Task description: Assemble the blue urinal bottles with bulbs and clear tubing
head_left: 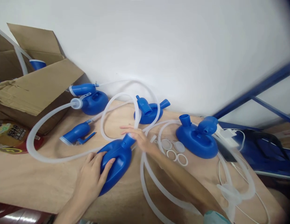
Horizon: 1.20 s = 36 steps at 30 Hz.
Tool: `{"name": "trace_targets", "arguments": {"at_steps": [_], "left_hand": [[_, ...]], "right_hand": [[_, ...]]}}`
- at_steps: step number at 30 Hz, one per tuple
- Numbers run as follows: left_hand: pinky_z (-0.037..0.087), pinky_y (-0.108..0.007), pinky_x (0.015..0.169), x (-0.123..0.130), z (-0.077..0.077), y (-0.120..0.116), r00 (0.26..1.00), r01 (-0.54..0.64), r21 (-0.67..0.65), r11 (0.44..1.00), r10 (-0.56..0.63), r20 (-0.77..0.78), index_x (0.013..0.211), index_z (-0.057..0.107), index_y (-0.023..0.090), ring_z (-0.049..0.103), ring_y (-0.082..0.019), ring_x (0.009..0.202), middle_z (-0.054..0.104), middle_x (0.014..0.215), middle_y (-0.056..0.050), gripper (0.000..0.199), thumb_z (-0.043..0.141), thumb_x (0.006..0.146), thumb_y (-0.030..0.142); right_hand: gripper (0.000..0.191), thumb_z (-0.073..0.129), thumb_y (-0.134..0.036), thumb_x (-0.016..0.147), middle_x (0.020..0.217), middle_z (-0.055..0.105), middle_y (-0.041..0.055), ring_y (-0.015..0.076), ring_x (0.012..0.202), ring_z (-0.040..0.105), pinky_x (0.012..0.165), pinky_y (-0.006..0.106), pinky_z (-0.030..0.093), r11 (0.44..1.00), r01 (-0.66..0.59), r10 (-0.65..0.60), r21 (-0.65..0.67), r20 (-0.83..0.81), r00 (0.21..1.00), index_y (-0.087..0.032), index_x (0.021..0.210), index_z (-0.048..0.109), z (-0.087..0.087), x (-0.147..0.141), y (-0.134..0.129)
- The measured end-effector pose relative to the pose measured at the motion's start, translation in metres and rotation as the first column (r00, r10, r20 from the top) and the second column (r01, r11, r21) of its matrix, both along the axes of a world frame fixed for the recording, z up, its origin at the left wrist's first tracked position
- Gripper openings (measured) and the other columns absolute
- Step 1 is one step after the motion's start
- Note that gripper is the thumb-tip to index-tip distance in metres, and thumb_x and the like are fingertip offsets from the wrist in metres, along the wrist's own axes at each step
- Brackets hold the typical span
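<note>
A blue plastic urinal bottle [122, 157] lies tilted on the table in front of me, its neck pointing up and away. My left hand [94, 168] is closed round its body, the thumb over the handle hollow. At the mouth, my right hand [139, 137] has its fingers curled over a white cap [128, 136], which is mostly hidden under them. From there a clear hose [137, 121] rises and loops behind. White rings [182, 159] and translucent discs [166, 144] lie right of my right hand.
More blue bottles stand at left [94, 104], behind [153, 116] and right [193, 140]. A loose blue funnel piece [76, 133] lies at left. An open cardboard box [42, 84] fills the far left. Hoses cross the table [42, 183]; a power strip [226, 137] sits at the right edge.
</note>
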State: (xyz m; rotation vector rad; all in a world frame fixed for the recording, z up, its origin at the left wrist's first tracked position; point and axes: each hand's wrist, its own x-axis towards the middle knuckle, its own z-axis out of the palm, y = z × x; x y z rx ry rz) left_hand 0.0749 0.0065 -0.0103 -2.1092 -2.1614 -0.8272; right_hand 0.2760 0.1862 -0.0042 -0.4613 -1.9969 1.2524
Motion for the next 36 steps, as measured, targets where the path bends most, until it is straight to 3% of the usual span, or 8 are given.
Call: {"name": "trace_targets", "arguments": {"at_steps": [2, 7, 11, 19, 24, 27, 31, 36], "left_hand": [[0.056, -0.044, 0.082, 0.001, 0.0, 0.001, 1.0, -0.005, -0.011, 1.0, 0.005, -0.01, 0.113, 0.068, 0.016, 0.071, -0.032, 0.094, 0.075, 0.098, -0.012, 0.06, 0.034, 0.107, 0.066], [0.056, -0.046, 0.088, 0.006, -0.001, 0.002, 0.999, -0.032, 0.011, 0.999, 0.033, -0.035, 0.113, 0.067, 0.016, 0.073, -0.034, 0.095, 0.078, 0.102, -0.014, 0.064, 0.029, 0.108, 0.068], [0.056, -0.048, 0.09, 0.009, -0.001, 0.003, 0.999, -0.037, 0.019, 0.999, 0.037, -0.006, 0.112, 0.069, 0.015, 0.075, -0.035, 0.095, 0.079, 0.101, -0.015, 0.07, 0.026, 0.107, 0.071], [0.055, -0.052, 0.099, 0.002, 0.001, 0.003, 0.992, 0.048, 0.003, 0.999, -0.048, 0.113, 0.126, 0.069, 0.014, 0.074, -0.036, 0.108, 0.078, 0.121, -0.017, 0.072, 0.03, 0.105, 0.071], [0.052, -0.05, 0.106, -0.009, 0.004, 0.001, 0.966, 0.199, -0.038, 0.979, -0.189, 0.178, 0.137, 0.065, 0.017, 0.071, -0.033, 0.119, 0.075, 0.134, -0.014, 0.063, 0.035, 0.107, 0.064], [0.05, -0.049, 0.11, -0.016, 0.012, 0.001, 0.941, 0.299, -0.09, 0.95, -0.278, 0.192, 0.146, 0.06, 0.018, 0.069, -0.032, 0.124, 0.072, 0.139, -0.013, 0.062, 0.035, 0.108, 0.06], [0.053, -0.043, 0.105, -0.025, 0.025, 0.005, 0.877, 0.474, -0.146, 0.869, -0.45, 0.167, 0.156, 0.052, 0.027, 0.072, -0.028, 0.114, 0.072, 0.14, -0.009, 0.055, 0.037, 0.11, 0.053], [0.053, -0.042, 0.108, -0.036, 0.028, 0.011, 0.793, 0.607, -0.185, 0.773, -0.576, 0.196, 0.159, 0.048, 0.029, 0.072, -0.027, 0.117, 0.074, 0.135, -0.009, 0.052, 0.041, 0.109, 0.042]], "right_hand": [[0.041, 0.038, -0.032, 0.103, 0.137, 0.074, 0.009, 0.0264, 0.134, 0.064, 0.129, 0.048, 0.024, 0.999, 0.043, -0.043, 0.013, 0.007, 0.999, -0.022, 0.106, 0.077, 0.0, -0.002, -0.004], [0.038, 0.037, -0.028, 0.104, 0.112, 0.079, 0.0078, 0.0233, 0.111, 0.071, 0.108, 0.039, 0.047, 0.97, 0.243, -0.244, 0.023, 0.12, 0.962, -0.021, 0.1, 0.074, 0.009, -0.012, -0.016], [0.039, 0.035, -0.027, 0.106, 0.108, 0.078, 0.0061, 0.0213, 0.103, 0.069, 0.099, 0.034, 0.049, 0.932, 0.358, -0.363, 0.065, 0.224, 0.904, -0.021, 0.101, 0.074, 0.017, -0.017, -0.024], [0.045, 0.033, -0.035, 0.11, 0.111, 0.076, 0.0097, 0.0227, 0.106, 0.071, 0.102, 0.038, 0.053, 0.962, 0.271, -0.268, 0.03, 0.278, 0.923, -0.017, 0.114, 0.073, 0.023, -0.012, -0.016], [0.047, 0.049, -0.056, 0.106, 0.146, 0.067, 0.0099, 0.0247, 0.139, 0.058, 0.12, 0.046, 0.041, 1.0, 0.014, -0.012, -0.004, 0.3, 0.954, -0.026, 0.137, 0.07, 0.041, 0.026, -0.006], [0.054, 0.064, -0.068, 0.094, 0.153, 0.061, 0.0117, 0.0304, 0.144, 0.054, 0.119, 0.052, 0.042, 0.999, -0.036, 0.037, -0.009, 0.202, 0.979, -0.028, 0.129, 0.076, 0.042, 0.04, -0.001], [0.052, 0.075, -0.069, 0.085, 0.121, 0.075, 0.0145, 0.0284, 0.112, 0.071, 0.1, 0.044, 0.055, 0.99, -0.138, 0.141, -0.034, 0.096, 0.985, -0.019, 0.084, 0.084, 0.031, 0.029, 0.006], [0.047, 0.072, -0.062, 0.092, 0.074, 0.068, 0.0036, 0.0167, 0.072, 0.064, 0.076, 0.032, 0.055, 0.982, -0.164, 0.17, -0.097, 0.062, 0.983, -0.018, 0.08, 0.085, 0.021, 0.01, 0.005]]}}
